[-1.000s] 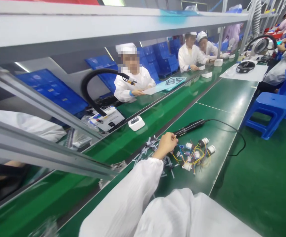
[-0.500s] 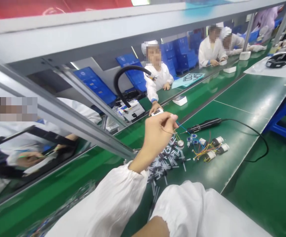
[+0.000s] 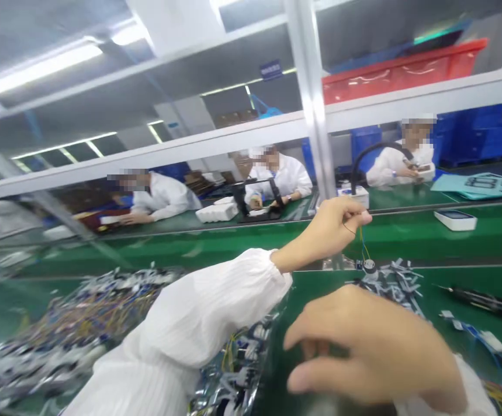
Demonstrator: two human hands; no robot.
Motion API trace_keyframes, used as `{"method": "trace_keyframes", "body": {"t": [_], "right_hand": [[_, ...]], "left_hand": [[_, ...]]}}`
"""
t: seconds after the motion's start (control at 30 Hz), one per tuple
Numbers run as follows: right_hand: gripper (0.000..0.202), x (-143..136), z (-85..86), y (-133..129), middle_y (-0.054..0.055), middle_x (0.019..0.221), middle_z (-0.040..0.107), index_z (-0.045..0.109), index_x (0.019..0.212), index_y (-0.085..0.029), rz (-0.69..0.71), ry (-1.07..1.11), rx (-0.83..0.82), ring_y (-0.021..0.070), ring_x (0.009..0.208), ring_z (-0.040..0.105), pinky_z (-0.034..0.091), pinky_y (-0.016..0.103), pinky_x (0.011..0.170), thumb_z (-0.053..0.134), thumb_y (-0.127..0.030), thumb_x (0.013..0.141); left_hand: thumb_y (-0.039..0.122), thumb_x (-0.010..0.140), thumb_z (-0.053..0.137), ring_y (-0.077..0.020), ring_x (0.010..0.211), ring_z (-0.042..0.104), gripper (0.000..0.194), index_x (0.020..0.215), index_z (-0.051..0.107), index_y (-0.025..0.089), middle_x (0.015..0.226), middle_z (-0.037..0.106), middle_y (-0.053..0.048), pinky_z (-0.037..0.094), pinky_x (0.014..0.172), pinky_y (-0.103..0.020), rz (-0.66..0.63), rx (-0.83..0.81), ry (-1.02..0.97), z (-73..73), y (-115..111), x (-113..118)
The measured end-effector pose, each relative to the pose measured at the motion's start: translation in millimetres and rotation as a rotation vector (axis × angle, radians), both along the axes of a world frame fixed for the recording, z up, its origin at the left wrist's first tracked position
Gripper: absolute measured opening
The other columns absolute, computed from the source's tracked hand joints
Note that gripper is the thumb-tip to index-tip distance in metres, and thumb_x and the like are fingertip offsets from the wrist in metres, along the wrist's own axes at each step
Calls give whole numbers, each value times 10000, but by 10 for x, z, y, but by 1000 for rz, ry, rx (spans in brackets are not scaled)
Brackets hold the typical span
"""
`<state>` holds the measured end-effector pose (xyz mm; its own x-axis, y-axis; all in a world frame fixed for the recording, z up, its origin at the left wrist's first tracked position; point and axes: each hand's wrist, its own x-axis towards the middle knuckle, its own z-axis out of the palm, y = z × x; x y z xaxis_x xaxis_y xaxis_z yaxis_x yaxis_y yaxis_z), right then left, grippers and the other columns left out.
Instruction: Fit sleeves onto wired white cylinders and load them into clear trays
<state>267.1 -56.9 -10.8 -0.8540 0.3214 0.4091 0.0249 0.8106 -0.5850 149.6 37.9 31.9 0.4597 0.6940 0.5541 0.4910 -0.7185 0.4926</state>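
Observation:
My left hand (image 3: 335,222) is raised over the bench, its fingers pinched on thin wires. From these wires hangs a small round component (image 3: 369,266), just above a pile of grey strips (image 3: 401,286). Lower and nearer, my right hand (image 3: 355,346) hovers with thumb and fingers apart and nothing between them. It is slightly blurred. To its right lie a black pen-like tool (image 3: 489,301) and parts with blue wires (image 3: 479,335).
Many wired parts (image 3: 86,312) cover the left of the bench. More parts (image 3: 237,364) lie below my left sleeve. A white device (image 3: 454,219) sits on the green belt (image 3: 216,245). Several people in white work behind a metal post (image 3: 314,98).
The view has swung left and up, bringing the left parts pile into sight. My right hand has come into view, open. My left hand still pinches the wires.

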Motion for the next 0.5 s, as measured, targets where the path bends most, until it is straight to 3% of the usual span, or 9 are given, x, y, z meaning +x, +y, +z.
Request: {"method": "trace_keyframes", "body": {"t": [0.1,0.2,0.3,0.4,0.5], "right_hand": [[437,86,-3,388,89,911,792,780,1069,-149,-55,-202,-182,204,787,719,504,282,693,683,-560,957],[704,17,-193,825,154,1042,789,673,1359,-107,71,-345,-410,238,886,748,554,319,765,662,-667,933],[937,-220,-480,1125,209,1250,726,448,1574,-157,212,-152,-747,247,916,764,596,344,742,606,-785,898],[739,-453,-650,1240,184,1199,739,632,1374,-193,45,221,-973,281,873,761,611,370,623,623,-756,895],[388,-507,-618,1283,111,1045,755,717,1127,-241,-213,500,-941,258,840,732,588,344,559,609,-576,964]], "left_hand": [[181,902,643,-134,635,553,238,675,690,131,693,631,-28,400,607,-264,103,18,50,89,-20,-386],[168,907,630,-123,548,508,258,652,655,135,590,586,-8,357,554,-266,153,-5,-20,173,-85,-662],[154,916,627,-134,590,549,221,703,682,134,625,611,-16,396,580,-267,128,10,-111,229,-241,-787],[128,918,620,-155,714,607,201,735,703,143,766,660,-42,477,685,-279,45,90,-86,201,-438,-798],[140,951,587,-181,834,644,213,792,729,153,918,679,-77,530,793,-303,-13,156,-46,25,-573,-793]]}}
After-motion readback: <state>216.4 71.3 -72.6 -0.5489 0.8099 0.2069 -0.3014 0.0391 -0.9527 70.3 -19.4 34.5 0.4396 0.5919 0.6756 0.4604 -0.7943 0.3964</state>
